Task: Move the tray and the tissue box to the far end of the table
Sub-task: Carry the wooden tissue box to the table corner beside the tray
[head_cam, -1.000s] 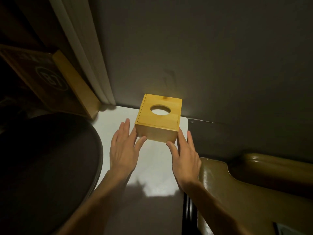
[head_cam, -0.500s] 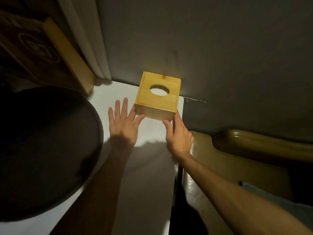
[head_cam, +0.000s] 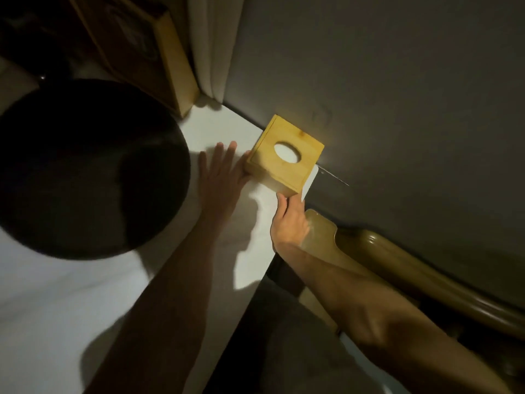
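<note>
The wooden tissue box (head_cam: 284, 155) is set at the far right corner of the white counter (head_cam: 71, 308), against the wall. It is touched by the spread left hand (head_cam: 220, 177) and pinched at its near corner by the right hand (head_cam: 289, 223). The dark round tray (head_cam: 85, 166) is seen at left.

Dim room, one light pooling on the white table (head_cam: 221, 251). Dark grey wall (head_cam: 397, 81) runs along the table's far edge. Pale curtain (head_cam: 211, 46) hangs in folds down to the corner. Left of it, a dark framed board with a wooden edge (head_cam: 173, 66) leans. Glossy olive-brown chair arm (head_cam: 397, 260) sits right of the table, near the wall.
</note>
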A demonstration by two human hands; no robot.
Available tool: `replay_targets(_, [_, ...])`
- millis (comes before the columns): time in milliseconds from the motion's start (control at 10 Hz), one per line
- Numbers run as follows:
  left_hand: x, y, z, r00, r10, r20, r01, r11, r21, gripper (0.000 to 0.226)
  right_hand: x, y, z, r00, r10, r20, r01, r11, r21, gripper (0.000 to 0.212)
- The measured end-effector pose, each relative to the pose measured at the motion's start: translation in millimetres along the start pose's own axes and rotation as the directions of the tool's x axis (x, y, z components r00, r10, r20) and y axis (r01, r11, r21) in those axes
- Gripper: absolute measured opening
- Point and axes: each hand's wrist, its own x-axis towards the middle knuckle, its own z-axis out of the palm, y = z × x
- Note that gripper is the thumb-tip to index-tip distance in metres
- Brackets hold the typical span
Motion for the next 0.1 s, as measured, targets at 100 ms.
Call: replay_targets(100, [4.2,9.1,-11.7,0.975,-0.148,0.165,0.157,0.987,-0.043,0.050,0.5,2.5,0.1,0.993,-0.002,0.119,0.002,1.000,-0.005,0.074])
